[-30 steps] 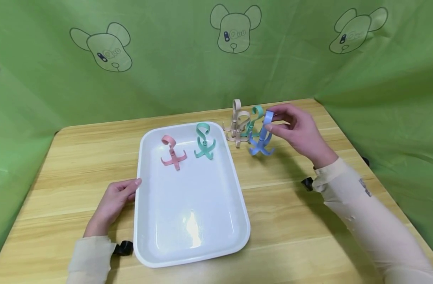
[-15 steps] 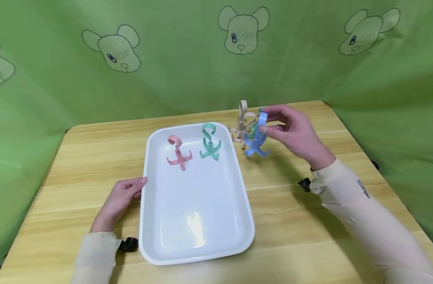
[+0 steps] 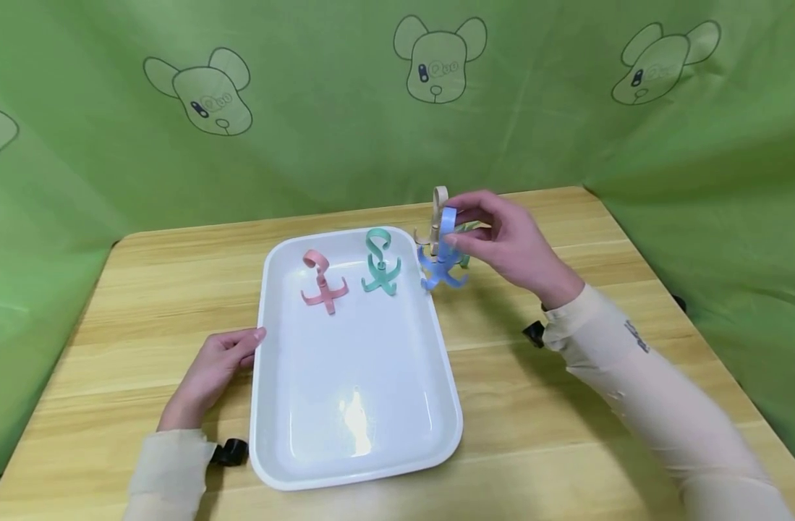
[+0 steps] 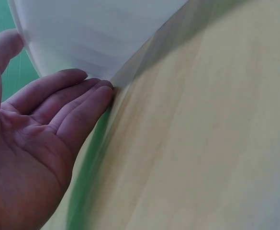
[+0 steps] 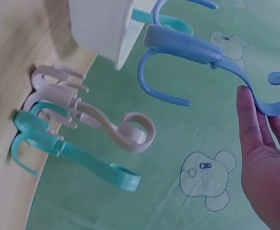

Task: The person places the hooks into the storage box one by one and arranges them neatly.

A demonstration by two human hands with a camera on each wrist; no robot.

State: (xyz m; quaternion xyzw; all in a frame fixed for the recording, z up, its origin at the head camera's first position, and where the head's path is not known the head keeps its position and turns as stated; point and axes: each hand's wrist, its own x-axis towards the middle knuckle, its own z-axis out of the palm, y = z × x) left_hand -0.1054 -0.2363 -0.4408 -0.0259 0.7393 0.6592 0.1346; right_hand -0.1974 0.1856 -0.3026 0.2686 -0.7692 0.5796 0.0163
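My right hand [image 3: 514, 246] pinches the curled top of a blue several-pronged hanging hook [image 3: 443, 269]. It hangs prongs down by the right rim of the white tray [image 3: 345, 362]; in the right wrist view its prongs are raised and my fingers touch the curved end. At the tray's left side, my left hand [image 3: 211, 373] holds the edge, thumb on the rim; the left wrist view shows the fingertips against the outer wall. Inside the tray stand a pink hook [image 3: 325, 293] and a green hook [image 3: 381, 273].
Beyond the tray's right side, beige hooks [image 5: 53, 93] and another green hook [image 5: 82, 160] stand on the wooden table [image 3: 534, 405]; my right hand partly hides them in the head view. A green printed curtain [image 3: 319, 108] closes off the back and sides.
My right hand has moved left with the blue hook, from the table beside the other hooks to the tray's right rim. The left hand stays on the tray edge.
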